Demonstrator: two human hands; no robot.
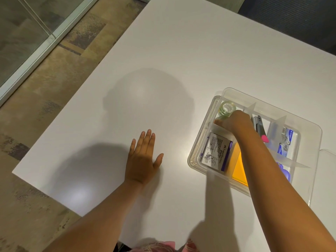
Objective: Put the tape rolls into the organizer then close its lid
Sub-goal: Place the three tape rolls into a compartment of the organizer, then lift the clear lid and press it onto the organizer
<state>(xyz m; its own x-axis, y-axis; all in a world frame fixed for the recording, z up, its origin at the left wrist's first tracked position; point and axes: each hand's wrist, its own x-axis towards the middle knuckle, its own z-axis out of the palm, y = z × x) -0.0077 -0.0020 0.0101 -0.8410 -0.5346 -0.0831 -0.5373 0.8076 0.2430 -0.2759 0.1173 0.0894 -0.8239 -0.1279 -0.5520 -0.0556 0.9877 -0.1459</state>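
A clear plastic organizer [198,142] with dividers lies on the white table [181,51] at the right. In its far left compartment stands a stack of clear tape rolls [227,108]. My right hand [234,122] reaches into that compartment, fingers curled down next to the rolls; whether it grips a roll is hidden under the hand. My left hand [143,159] rests flat on the table to the left of the organizer, fingers apart, holding nothing. A clear lid [325,179] lies partly in view at the right edge, beside the organizer.
Other compartments hold a white and purple box [216,151], orange sticky notes [240,166], a stapler [260,126], staple boxes [285,140] and a purple object [283,170]. The table's left edge drops to a carpeted floor [54,88]. A dark chair [291,20] stands beyond the table.
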